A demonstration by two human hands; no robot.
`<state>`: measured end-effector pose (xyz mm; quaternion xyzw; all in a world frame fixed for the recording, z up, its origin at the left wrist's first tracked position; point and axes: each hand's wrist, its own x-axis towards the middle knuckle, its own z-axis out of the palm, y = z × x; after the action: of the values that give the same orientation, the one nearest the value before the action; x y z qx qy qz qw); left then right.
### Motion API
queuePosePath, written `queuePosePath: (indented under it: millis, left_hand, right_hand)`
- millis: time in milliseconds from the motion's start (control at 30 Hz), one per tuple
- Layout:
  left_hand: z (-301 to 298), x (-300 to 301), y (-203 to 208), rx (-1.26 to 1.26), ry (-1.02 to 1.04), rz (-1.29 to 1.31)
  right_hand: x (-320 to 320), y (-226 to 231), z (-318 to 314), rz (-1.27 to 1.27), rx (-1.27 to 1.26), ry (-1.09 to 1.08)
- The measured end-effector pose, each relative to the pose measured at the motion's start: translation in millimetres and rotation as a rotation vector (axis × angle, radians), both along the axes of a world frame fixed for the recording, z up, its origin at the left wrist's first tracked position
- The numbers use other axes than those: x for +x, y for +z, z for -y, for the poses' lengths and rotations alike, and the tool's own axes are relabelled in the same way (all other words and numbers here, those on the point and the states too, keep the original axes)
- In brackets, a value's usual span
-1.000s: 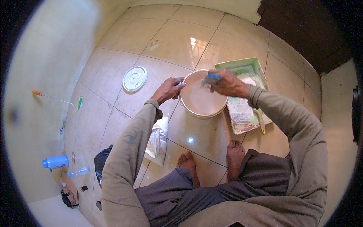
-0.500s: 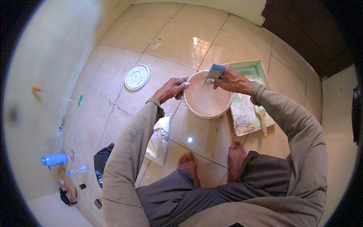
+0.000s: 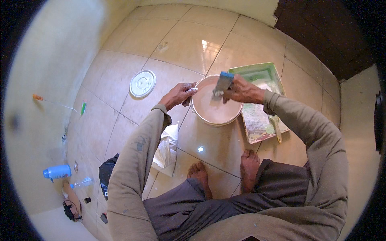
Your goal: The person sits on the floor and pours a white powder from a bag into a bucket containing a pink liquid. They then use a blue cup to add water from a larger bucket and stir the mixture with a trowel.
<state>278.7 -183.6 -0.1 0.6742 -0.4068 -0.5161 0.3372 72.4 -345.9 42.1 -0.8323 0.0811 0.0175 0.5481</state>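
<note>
A round white bucket (image 3: 217, 119) stands on the floor before me, with pale pinkish-beige material inside. My left hand (image 3: 183, 95) grips its left rim, fingers closed and smeared with white. Over the bucket's upper right part, my right hand (image 3: 244, 90) is closed around a flat putty scraper (image 3: 222, 85). The scraper is grey with a blue edge at its far end, and a white lump clings near its lower end. Whether it touches the material I cannot tell.
Right of the bucket lies a green-stained paint tray (image 3: 257, 124) with a paintbrush (image 3: 276, 129) on it. A white lid (image 3: 142, 83) is at the left. A white bag (image 3: 165, 149), a black bag (image 3: 107, 172) and a blue jug (image 3: 57, 171) are nearer me. My bare feet are below the bucket.
My right hand has tilted the scraper and moved it slightly left and down over the bucket; its grey face now shows more. My left hand stays on the rim.
</note>
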Motion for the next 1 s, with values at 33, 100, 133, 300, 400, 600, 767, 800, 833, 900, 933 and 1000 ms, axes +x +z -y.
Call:
queuePosePath:
  millis: [33, 100, 133, 300, 400, 600, 767, 800, 833, 900, 933, 1000]
  left_hand:
    - [0, 0, 1, 0.005, 0.0, 0.008]
    - [1, -1, 3, 0.015, -0.001, 0.003]
    - [2, -2, 4, 0.02, -0.002, 0.0]
    - [-1, -2, 5, -0.002, 0.0, 0.005]
    - [-1, -2, 5, -0.008, -0.011, 0.012]
    - [0, -2, 1, 0.019, 0.009, 0.006]
    - [2, -4, 3, 0.004, -0.004, 0.003]
    - [2, -3, 5, 0.015, -0.009, 0.014]
    - [3, -3, 6, 0.026, -0.014, 0.025]
    - [2, -4, 6, 0.03, -0.01, 0.005]
    - [3, -4, 6, 0.031, -0.009, -0.007]
    - [0, -3, 8, 0.012, -0.01, 0.012]
  right_hand:
    - [5, -1, 7, 0.132, -0.142, 0.0]
    - [7, 4, 6, 0.052, -0.162, -0.044]
    - [7, 7, 6, 0.012, -0.173, -0.066]
    - [-10, 5, -16, 0.216, -0.421, 0.211]
    - [-20, 18, -25, 0.034, -0.249, 0.233]
    - [-15, 27, 5, -0.051, -0.068, -0.006]
    - [-13, 9, 26, 0.217, -0.53, -0.037]
    - [-11, 2, 23, 0.228, -0.489, -0.027]
    - [-6, -4, 16, 0.24, -0.449, -0.018]
    - [-2, 0, -1, 0.332, -0.429, 0.067]
    - [-7, 1, -3, 0.325, -0.409, 0.101]
    - [-8, 8, -10, 0.329, -0.354, 0.186]
